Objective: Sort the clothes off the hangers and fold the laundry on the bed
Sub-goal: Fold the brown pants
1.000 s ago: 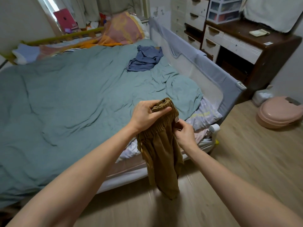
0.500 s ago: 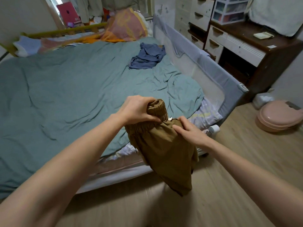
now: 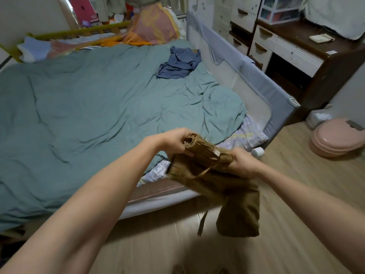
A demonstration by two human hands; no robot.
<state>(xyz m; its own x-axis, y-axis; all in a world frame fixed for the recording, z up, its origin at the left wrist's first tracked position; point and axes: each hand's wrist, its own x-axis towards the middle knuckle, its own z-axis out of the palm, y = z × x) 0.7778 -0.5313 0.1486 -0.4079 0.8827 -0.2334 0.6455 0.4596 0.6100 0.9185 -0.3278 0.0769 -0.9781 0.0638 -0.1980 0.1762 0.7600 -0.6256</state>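
Brown corduroy trousers (image 3: pixel 223 184) hang in the air over the floor, just off the bed's near corner. My left hand (image 3: pixel 173 141) grips one end of their elastic waistband. My right hand (image 3: pixel 244 163) grips the other end, and the waistband stretches between the two hands. The legs droop down toward the floor, with a thin strap dangling beside them. A crumpled blue garment (image 3: pixel 179 63) lies on the far right of the bed (image 3: pixel 88 99), which is covered by a teal duvet.
A grey mesh bed rail (image 3: pixel 246 76) runs along the bed's right side. A dark desk with white drawers (image 3: pixel 296 50) stands at the right. A pink potty (image 3: pixel 335 137) sits on the wooden floor. Pillows and blankets (image 3: pixel 152 26) pile at the headboard.
The trousers hung bunched and vertical a second ago. My hands have since moved apart, the right hand sliding right along the waistband, which now lies spread and nearly level.
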